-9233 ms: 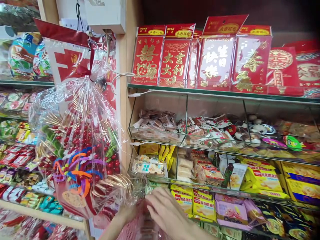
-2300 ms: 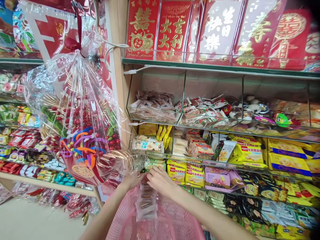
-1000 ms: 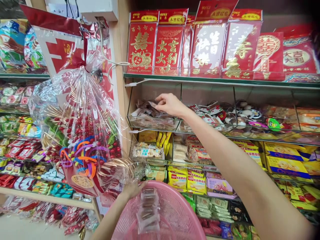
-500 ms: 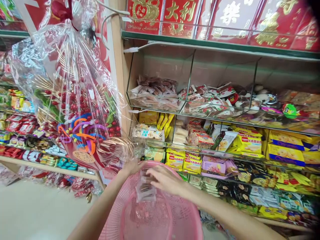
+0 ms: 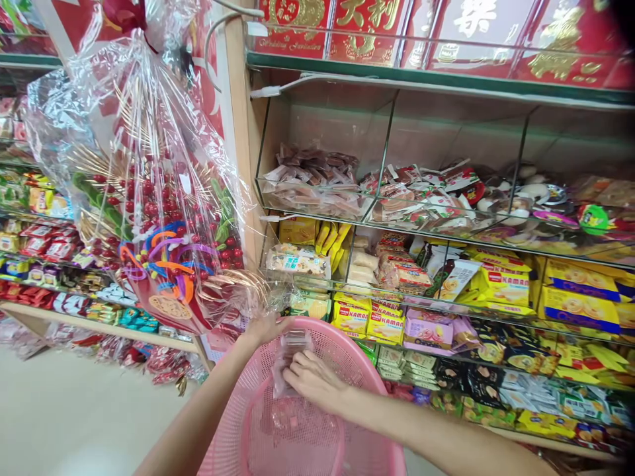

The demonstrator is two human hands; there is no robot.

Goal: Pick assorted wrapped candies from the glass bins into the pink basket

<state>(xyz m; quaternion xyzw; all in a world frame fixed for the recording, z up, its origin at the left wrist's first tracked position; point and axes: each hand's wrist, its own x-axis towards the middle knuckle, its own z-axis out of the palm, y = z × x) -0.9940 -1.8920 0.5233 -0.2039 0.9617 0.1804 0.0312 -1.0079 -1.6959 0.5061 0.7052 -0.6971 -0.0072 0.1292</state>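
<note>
Head view: a pink basket (image 5: 317,430) is seen at the bottom middle, close to the shelves. The left hand (image 5: 265,328) is closed on the basket's far rim and on the top of a clear bag (image 5: 290,354) of small brown packets. The right hand (image 5: 312,378) is laid against the bag inside the basket, fingers curled onto its lower part; whether the bag is pinched there cannot be told. The bag hangs within the basket, just below the far rim, and is blurred, so its packets cannot be counted.

Just left of the hands, a large cellophane-wrapped bouquet (image 5: 153,218) of red berries and coloured ribbon is hung on the wooden post (image 5: 243,152), its lower edge nearly touching the left hand. Behind the basket, glass shelves (image 5: 397,225) are filled with snacks: brown packets (image 5: 312,175) in the top-left bin, two yellow Kamar packs (image 5: 370,320) side by side just beyond the rim, and a pink pack (image 5: 429,330) beside them. Red envelopes (image 5: 446,33) on the top shelf are cut off by the frame. Both forearms are cut off at the bottom edge. Goods on the far-left shelves are too small to be made out.
</note>
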